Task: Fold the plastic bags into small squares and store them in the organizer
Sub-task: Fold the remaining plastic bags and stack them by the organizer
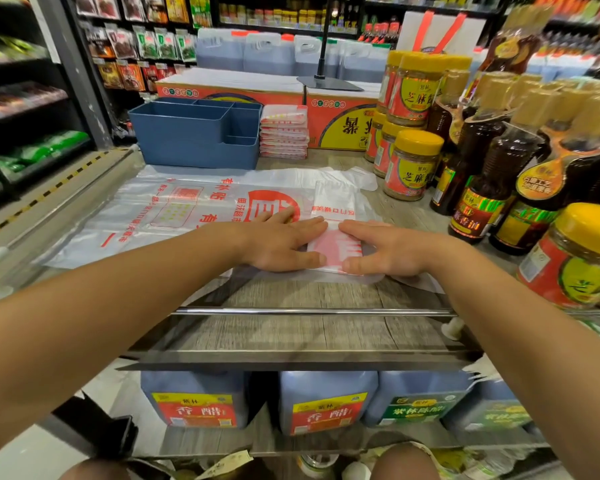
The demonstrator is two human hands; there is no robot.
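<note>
A partly folded plastic bag [333,245] is pressed flat on the wooden worktop [291,327] by both hands; the left hand [284,242] is laid on its left edge and the right hand [383,249] on its right edge, the fingers of each straight and slightly spread, clamped on nothing; the bag's unfolded strip [335,199] is stretched away from the hands; beneath it a larger flat bag [153,209] with red print is spread out; the blue organizer [194,133] is seen at the far left of the worktop, and a stack of folded bags [284,133] is set just beside its right wall; jars with yellow lids [413,164] and dark bottles [492,174] are ranged along the right.
</note>
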